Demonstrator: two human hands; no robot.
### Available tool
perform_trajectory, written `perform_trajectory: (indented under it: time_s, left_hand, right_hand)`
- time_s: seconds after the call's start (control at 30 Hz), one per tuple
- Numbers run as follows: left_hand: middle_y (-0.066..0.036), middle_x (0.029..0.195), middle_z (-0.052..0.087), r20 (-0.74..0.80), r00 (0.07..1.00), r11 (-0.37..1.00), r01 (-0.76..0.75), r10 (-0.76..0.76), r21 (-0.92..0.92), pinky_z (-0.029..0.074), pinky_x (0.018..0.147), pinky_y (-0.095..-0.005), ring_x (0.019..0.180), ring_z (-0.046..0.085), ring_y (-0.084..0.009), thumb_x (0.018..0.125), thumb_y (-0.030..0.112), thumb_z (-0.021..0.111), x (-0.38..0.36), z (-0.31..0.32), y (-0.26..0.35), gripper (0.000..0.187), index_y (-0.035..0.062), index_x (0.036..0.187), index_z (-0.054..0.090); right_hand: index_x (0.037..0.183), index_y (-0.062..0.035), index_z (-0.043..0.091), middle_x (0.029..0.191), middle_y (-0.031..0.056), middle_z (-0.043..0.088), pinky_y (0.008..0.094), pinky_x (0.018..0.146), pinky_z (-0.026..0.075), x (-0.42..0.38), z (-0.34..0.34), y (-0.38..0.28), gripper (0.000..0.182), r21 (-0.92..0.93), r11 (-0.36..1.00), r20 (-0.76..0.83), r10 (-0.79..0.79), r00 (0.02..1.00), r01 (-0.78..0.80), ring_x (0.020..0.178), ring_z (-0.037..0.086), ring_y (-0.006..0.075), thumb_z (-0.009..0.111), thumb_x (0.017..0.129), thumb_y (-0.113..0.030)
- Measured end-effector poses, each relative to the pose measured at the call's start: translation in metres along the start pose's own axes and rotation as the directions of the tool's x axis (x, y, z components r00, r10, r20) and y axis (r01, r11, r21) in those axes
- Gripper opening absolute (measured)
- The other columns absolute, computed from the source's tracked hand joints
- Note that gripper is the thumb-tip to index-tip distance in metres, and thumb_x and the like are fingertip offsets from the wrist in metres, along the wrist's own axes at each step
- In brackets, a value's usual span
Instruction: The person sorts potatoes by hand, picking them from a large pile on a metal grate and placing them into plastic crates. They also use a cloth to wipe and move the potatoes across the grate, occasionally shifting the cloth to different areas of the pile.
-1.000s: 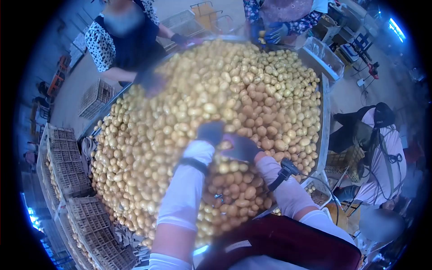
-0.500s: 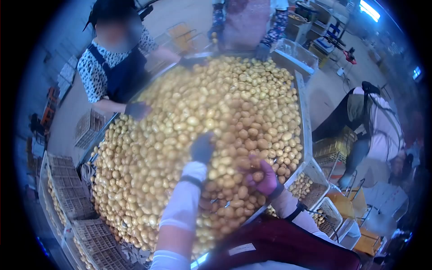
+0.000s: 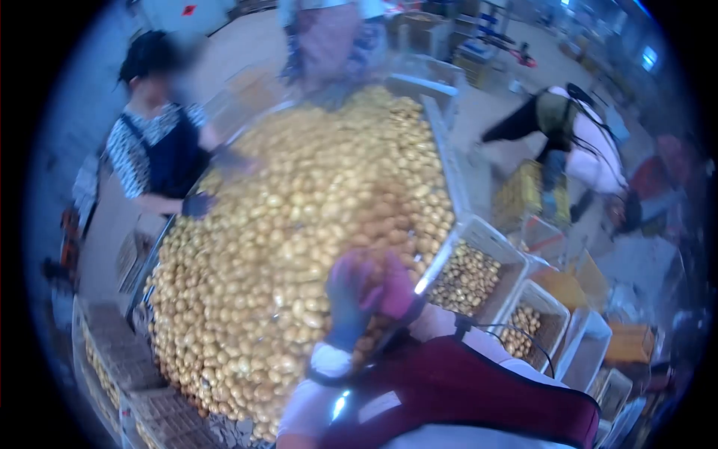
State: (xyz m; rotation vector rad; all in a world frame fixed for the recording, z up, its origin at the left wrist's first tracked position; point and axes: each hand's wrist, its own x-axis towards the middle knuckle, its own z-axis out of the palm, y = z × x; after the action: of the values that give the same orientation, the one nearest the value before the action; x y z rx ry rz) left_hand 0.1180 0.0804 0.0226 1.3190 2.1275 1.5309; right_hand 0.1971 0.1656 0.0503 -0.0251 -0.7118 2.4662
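A large heap of small, round yellow potatoes [image 3: 254, 247] covers the sorting table in front of me. My left hand [image 3: 348, 295], in a grey-purple glove, is at the near side of the heap. Right beside it, my right hand [image 3: 396, 288] in a pink-purple glove seems to touch it, close to the table's metal rim [image 3: 430, 273]. Both hands are smeared by motion, so their fingers and anything in them cannot be made out.
Bins of potatoes [image 3: 512, 273] [image 3: 557, 303] stand along the right rim; crates [image 3: 112, 340] line the lower left. A co-worker [image 3: 168, 150] reaches over the left edge, another person [image 3: 325, 45] stands at the far side. A third person [image 3: 580, 135] bends by a yellow crate [image 3: 516, 194].
My left hand has come back from the middle of the heap to beside my right hand, which has moved slightly left. My view has turned, and the co-worker's hands at left have shifted.
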Motion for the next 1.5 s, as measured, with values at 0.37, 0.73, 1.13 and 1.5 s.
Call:
perform_trajectory:
  time_s: [0.37, 0.73, 1.13, 1.5]
  left_hand:
    - [-0.019, 0.155, 0.034, 0.244, 0.905, 0.918, -0.382, 0.348, 0.106, 0.012, 0.120, -0.0578, 0.146, 0.027, -0.0398, 0.090, 0.032, 0.066, -0.023, 0.025, 0.048, 0.070, 0.0043, 0.148, 0.040]
    - [-0.020, 0.144, 0.047, 0.154, 0.987, 0.755, -0.074, -0.036, 0.652, 0.023, 0.115, -0.0586, 0.136, 0.039, -0.0406, 0.089, 0.035, 0.066, -0.043, -0.075, -0.097, 0.065, 0.0061, 0.144, 0.046]
    - [-0.017, 0.140, 0.049, 0.197, 0.904, 0.725, 0.159, -0.380, 0.670, 0.028, 0.110, -0.0606, 0.133, 0.041, -0.0416, 0.082, 0.038, 0.072, -0.045, -0.063, -0.086, 0.069, 0.0088, 0.140, 0.047]
    - [-0.018, 0.144, 0.050, -0.346, 0.938, 0.722, 0.217, 0.033, 0.658, 0.029, 0.114, -0.0534, 0.137, 0.040, -0.0429, 0.091, 0.034, 0.068, 0.101, -0.137, -0.122, 0.061, 0.0067, 0.143, 0.051]
  right_hand:
    - [0.100, -0.0014, 0.054, 0.096, 0.0081, 0.058, 0.0341, 0.060, 0.055, -0.212, -0.106, -0.168, 0.016, -0.040, 0.999, -0.594, -0.036, 0.803, 0.016, 0.075, 0.062, 0.0159, 0.058, 0.088, -0.012]
    - [0.130, 0.0036, 0.052, 0.131, 0.0188, 0.052, 0.0413, 0.098, 0.044, -0.356, -0.325, -0.133, 0.048, -0.668, 0.298, -0.558, -0.807, 0.194, -0.682, 0.116, 0.054, 0.0296, 0.062, 0.097, -0.029]
    - [0.116, -0.0169, 0.066, 0.100, 0.0096, 0.066, 0.0477, 0.087, 0.045, 0.115, -0.116, 0.045, 0.036, -0.876, -0.378, 0.264, 0.147, 0.953, 0.301, 0.101, 0.058, 0.0316, 0.070, 0.082, -0.028]
    - [0.096, -0.0101, 0.072, 0.088, 0.0102, 0.069, 0.0451, 0.082, 0.047, 0.187, -0.135, 0.051, 0.031, -0.972, 0.193, 0.171, 0.206, 0.963, 0.131, 0.090, 0.063, 0.0315, 0.069, 0.087, -0.040]
